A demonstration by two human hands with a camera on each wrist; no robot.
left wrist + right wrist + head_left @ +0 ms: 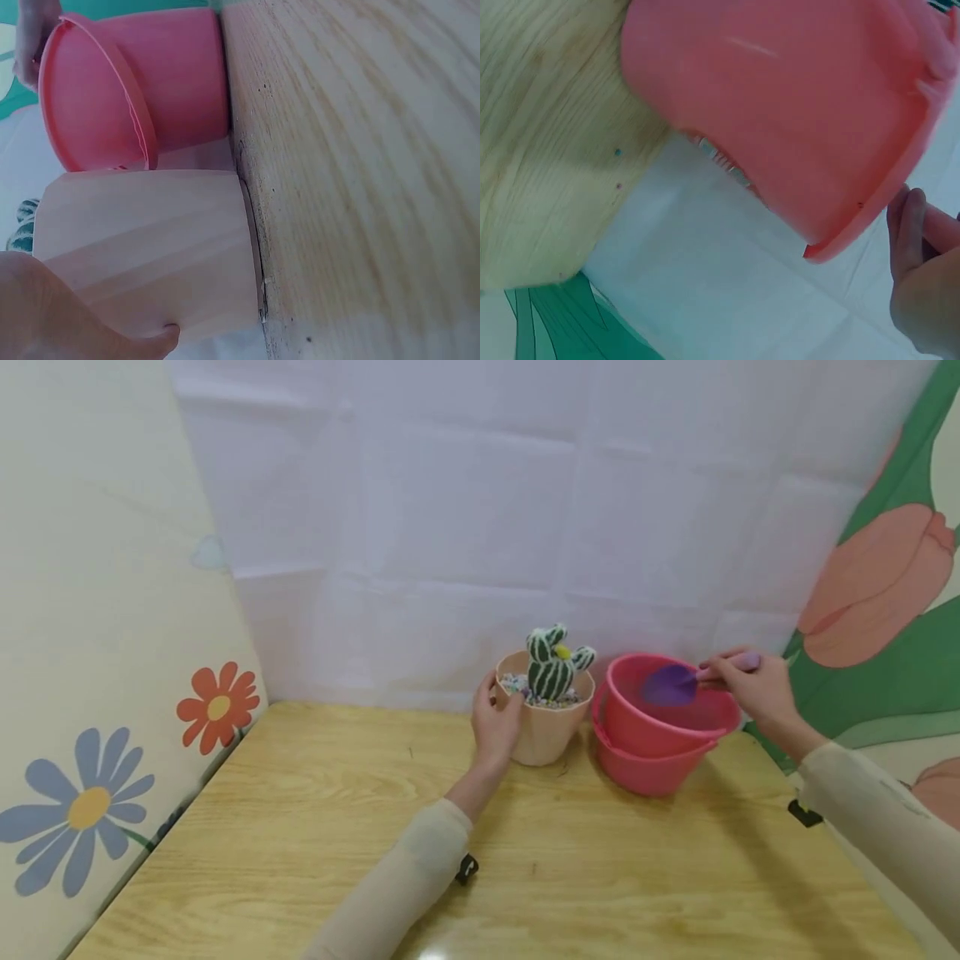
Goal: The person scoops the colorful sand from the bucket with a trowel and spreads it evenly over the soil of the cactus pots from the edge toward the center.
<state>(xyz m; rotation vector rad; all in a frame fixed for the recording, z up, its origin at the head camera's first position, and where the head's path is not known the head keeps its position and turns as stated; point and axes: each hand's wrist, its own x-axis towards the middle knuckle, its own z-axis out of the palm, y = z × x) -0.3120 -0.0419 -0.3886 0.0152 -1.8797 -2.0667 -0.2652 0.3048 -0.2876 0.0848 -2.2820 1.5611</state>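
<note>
A peach faceted flower pot (pixel 547 739) stands near the back of the table, with a green-and-white knitted cactus (pixel 552 678) in small multicoloured pebbles. My left hand (pixel 497 725) grips the pot's left side at the rim; in the left wrist view its thumb (pixel 154 343) lies along the outer wall. Beside the pot is a pink bucket (pixel 637 727) with its handle hanging down in front. Over the bucket's mouth, my right hand (pixel 759 689) holds a small purple toy shovel (pixel 671 685) by its handle, the blade inside the rim. What the bucket holds is hidden.
The wooden table (pixel 315 827) ends at a white cloth (pixel 465 510) hung behind the pot and bucket. Flower-patterned panels (pixel 135 635) rise at the left and right. In the right wrist view, small coloured specks (pixel 618 152) lie on the tabletop.
</note>
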